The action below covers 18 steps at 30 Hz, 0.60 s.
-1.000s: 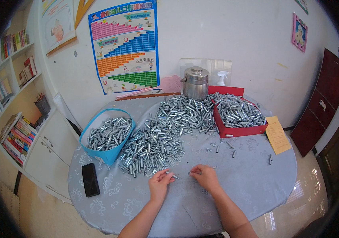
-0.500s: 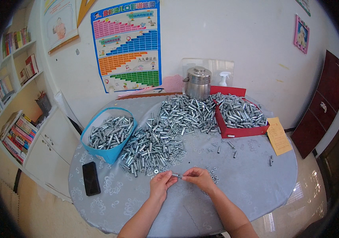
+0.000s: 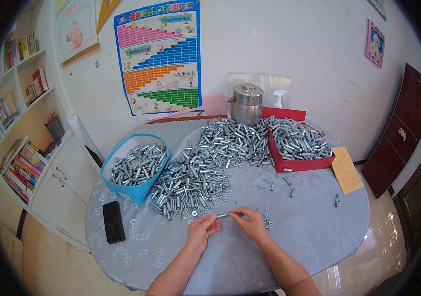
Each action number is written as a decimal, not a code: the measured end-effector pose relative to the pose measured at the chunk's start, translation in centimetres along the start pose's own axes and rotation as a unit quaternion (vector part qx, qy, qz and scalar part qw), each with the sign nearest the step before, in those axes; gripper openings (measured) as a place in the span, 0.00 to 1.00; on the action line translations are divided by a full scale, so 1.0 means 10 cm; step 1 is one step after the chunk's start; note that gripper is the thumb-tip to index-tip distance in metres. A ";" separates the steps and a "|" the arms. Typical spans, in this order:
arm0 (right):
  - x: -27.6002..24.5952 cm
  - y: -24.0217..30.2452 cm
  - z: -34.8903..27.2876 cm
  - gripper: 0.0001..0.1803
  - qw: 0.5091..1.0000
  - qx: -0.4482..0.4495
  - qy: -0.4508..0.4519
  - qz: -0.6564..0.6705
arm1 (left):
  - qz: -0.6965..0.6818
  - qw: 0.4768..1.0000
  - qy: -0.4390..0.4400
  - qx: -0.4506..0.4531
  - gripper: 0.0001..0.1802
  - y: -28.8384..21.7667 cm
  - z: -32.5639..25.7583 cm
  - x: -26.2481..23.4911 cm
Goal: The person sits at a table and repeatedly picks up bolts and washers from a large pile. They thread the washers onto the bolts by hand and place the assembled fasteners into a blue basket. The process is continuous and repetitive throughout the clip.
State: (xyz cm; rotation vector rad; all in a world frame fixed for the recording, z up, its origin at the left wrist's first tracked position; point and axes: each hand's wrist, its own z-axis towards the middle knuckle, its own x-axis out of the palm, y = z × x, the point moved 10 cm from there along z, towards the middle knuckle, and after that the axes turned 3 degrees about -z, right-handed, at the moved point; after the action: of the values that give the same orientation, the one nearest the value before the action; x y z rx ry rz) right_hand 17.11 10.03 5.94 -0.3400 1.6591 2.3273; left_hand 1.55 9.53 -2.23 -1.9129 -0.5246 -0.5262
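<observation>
A shiny metal bolt spans the small gap between my two hands, above the front middle of the table. My left hand pinches its left end, while my right hand has thumb and fingertips closed at its right end. Whether a nut or washer sits under the right fingertips is too small to tell. Just beyond my hands spreads a large heap of metal bolts and sleeves. Several loose nuts and washers lie beside my right hand.
A blue box of metal parts stands left, a red box of them at the back right. Behind the heap is a steel pot. A black phone and a yellow paper lie on the grey tablecloth.
My hands have drawn slightly apart, and more of the bolt shows between them. The right fingertips have risen a little. The heap and boxes look the same.
</observation>
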 end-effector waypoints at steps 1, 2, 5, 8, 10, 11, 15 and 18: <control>-0.01 0.01 0.00 0.10 1.000 -0.003 -0.007 -0.003 | 0.014 1.000 0.010 -0.009 0.11 0.01 -0.01 0.02; -0.01 0.03 0.01 0.10 1.000 -0.009 -0.005 -0.006 | 0.016 1.000 0.019 -0.014 0.11 0.03 0.01 0.03; 0.03 0.06 0.03 0.11 1.000 -0.016 0.012 -0.010 | 0.009 0.999 0.035 -0.018 0.11 0.08 0.03 0.03; 0.03 -0.01 0.04 0.11 1.000 0.016 0.016 0.005 | -0.021 0.999 0.025 0.000 0.10 0.04 0.04 0.01; -0.02 -0.14 0.08 0.12 0.998 0.054 -0.022 0.038 | -0.046 0.999 0.004 0.021 0.10 -0.02 0.05 -0.02; -0.01 -0.16 0.11 0.12 0.998 0.061 -0.013 -0.001 | -0.063 0.998 -0.003 0.023 0.10 -0.03 0.05 -0.06; 0.04 -0.21 0.34 0.15 0.981 0.033 0.028 -0.189 | -0.098 0.995 -0.016 0.025 0.10 -0.05 0.09 -0.15; 0.18 -0.26 0.50 0.15 0.956 0.003 0.041 -0.289 | -0.102 0.994 -0.007 0.026 0.10 -0.04 0.13 -0.17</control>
State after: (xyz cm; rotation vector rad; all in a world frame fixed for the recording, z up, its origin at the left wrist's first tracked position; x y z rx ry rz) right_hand 16.12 15.71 4.62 -0.8098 1.3574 1.8853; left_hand 0.09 10.69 -3.40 -1.8236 -0.7420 -0.6252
